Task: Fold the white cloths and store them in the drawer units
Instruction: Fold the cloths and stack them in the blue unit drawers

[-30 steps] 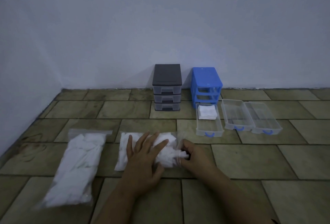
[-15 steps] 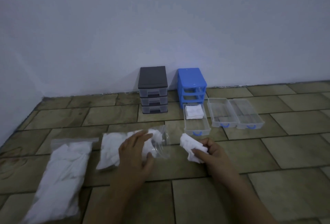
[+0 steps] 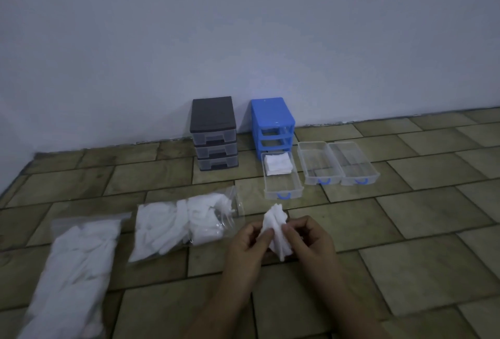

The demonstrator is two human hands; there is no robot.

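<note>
A crumpled white cloth (image 3: 275, 226) is held above the floor between my left hand (image 3: 247, 246) and my right hand (image 3: 309, 241), each pinching one side. Left of the hands lies a clear bag of white cloths (image 3: 184, 223), its mouth facing right. A second, fuller bag of cloths (image 3: 78, 265) lies at the far left. Against the wall stand a grey drawer unit (image 3: 214, 134) with its drawers in and a blue drawer unit (image 3: 272, 123) with its drawers out. A clear drawer (image 3: 284, 191) in front of the blue unit holds folded white cloths (image 3: 278, 163).
Two more clear drawers (image 3: 315, 161) (image 3: 354, 162) with blue handles lie side by side on the tiled floor, right of the first; both hold nothing. A plain wall runs behind the units and meets another wall at the left.
My right hand pulled one cloth out of the middle bag and drew it right. My left hand left the bag and joined the right hand on the cloth.
</note>
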